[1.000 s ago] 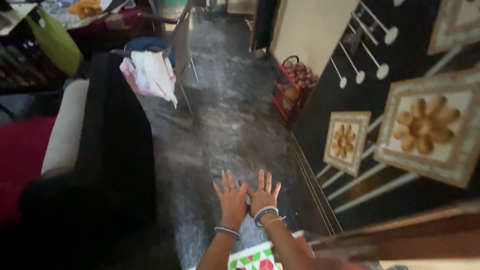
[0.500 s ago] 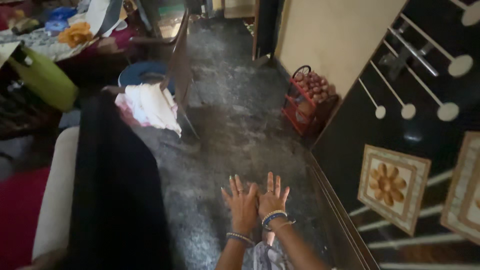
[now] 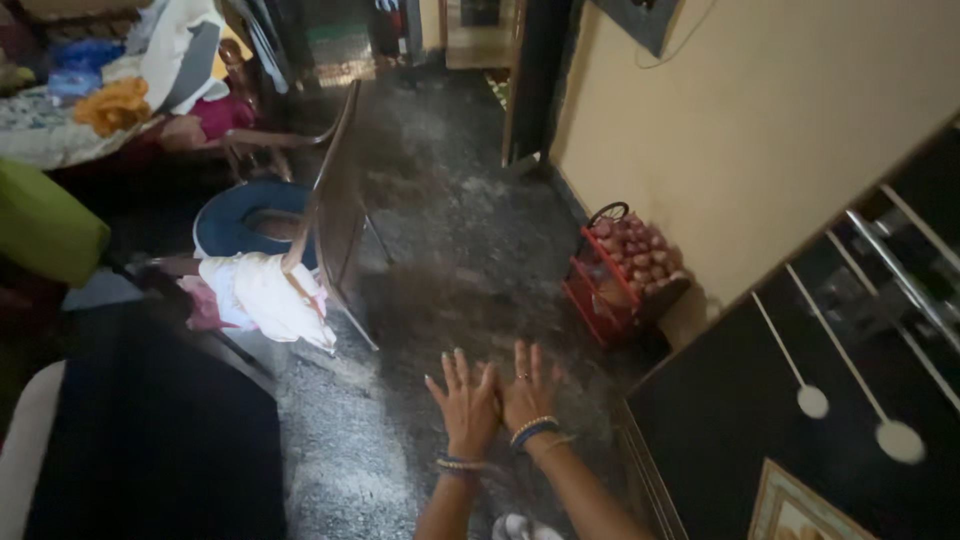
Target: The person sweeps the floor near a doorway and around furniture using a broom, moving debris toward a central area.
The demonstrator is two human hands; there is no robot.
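Head view: both hands, left hand (image 3: 467,405) and right hand (image 3: 527,390), are hovering side by side, fingers spread, released, grasping nothing, above the dark speckled floor (image 3: 440,250), nearest the red crate (image 3: 620,275) by the wall.

The dark speckled stone floor (image 3: 440,240) carries everything. Beyond the fingertips (image 3: 455,360), to their right, a red wire rack (image 3: 610,290) with reddish onions (image 3: 635,250) stands on it. To the left of the fingers stand a chair (image 3: 335,210) and a blue tub (image 3: 245,215).
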